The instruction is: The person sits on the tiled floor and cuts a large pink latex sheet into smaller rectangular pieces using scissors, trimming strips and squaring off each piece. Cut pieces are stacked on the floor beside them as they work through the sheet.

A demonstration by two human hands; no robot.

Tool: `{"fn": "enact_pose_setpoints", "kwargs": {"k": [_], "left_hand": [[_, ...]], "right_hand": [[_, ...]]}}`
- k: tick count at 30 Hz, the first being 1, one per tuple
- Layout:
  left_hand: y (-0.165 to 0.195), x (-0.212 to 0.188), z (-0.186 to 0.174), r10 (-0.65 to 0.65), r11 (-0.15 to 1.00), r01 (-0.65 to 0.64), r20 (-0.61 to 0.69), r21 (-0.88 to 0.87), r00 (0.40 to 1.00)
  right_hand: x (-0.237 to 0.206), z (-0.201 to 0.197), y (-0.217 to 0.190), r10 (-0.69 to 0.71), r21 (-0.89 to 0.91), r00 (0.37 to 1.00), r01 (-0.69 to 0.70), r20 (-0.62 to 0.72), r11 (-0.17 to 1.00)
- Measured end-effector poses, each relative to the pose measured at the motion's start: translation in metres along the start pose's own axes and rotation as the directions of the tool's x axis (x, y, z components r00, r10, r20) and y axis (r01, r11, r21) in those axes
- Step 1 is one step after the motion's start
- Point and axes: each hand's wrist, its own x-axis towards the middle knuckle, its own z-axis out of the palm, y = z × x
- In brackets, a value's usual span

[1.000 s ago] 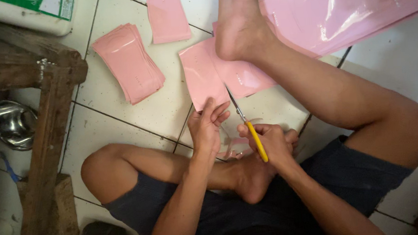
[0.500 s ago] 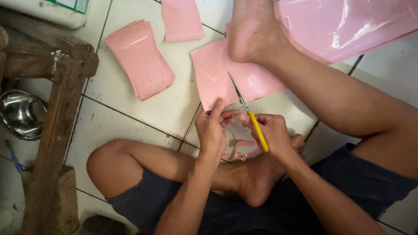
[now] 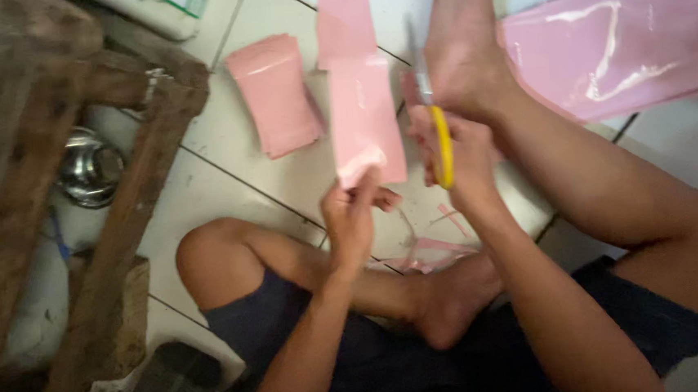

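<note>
Tiles (image 3: 224, 160), pale and square with dark grout lines, make up the floor we sit on, and everything lies straight on them. Our left hand (image 3: 352, 220) pinches the lower end of a pink plastic strip (image 3: 364, 117), fingers clenched on it so that it stands up off the floor, near the middle of the tiled area. Our right hand (image 3: 456, 152) is wrapped around the yellow-handled scissors (image 3: 436, 124), their blades pointing away from us beside our outstretched foot (image 3: 463, 41); motion blur keeps us from telling whether the blades are spread or closed. Another pink strip (image 3: 343, 16) lies flat beyond the held one, toward the far edge of the floor. A small stack of pink pouches (image 3: 274, 95) rests just left of the strips, apart from them. A large pink plastic sheet (image 3: 625, 42) spreads across the far right corner, glossy with light. Thin pink offcuts (image 3: 439, 251) sit on the tiles close to our folded foot. On the left edge stands a rough wooden frame (image 3: 132, 203), with a metal bowl (image 3: 89, 167) on the floor behind it and a white container (image 3: 160, 6) at the far left corner. A dark ribbed object (image 3: 170, 388) lies at the near edge.
</note>
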Motion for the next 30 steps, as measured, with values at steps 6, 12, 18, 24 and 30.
{"fn": "enact_pose_setpoints", "kwargs": {"k": [6,12,18,24,30], "left_hand": [[0.042,0.066,-0.058,-0.052,0.961,-0.008,-0.209,-0.277,0.977],[0.019,0.105,-0.093,-0.225,0.929,0.132,-0.245,-0.346,0.943],[0.012,0.105,-0.092,-0.152,0.96,0.08,-0.26,-0.27,0.953],[0.047,0.072,-0.065,0.084,0.996,-0.086,-0.278,0.004,0.957],[0.069,0.062,-0.062,0.214,0.971,-0.231,-0.228,-0.053,0.95]], "right_hand": [[-0.05,-0.009,-0.004,0.018,-0.165,1.0,-0.021,-0.023,0.986],[-0.079,-0.027,0.04,0.23,-0.061,0.967,-0.238,-0.111,0.969],[-0.095,-0.051,0.075,0.221,-0.053,0.967,-0.229,-0.128,0.972],[-0.099,-0.057,0.094,0.243,-0.061,0.957,-0.255,-0.155,0.965],[-0.1,-0.06,0.106,0.29,-0.039,0.948,-0.297,-0.13,0.954]]}}
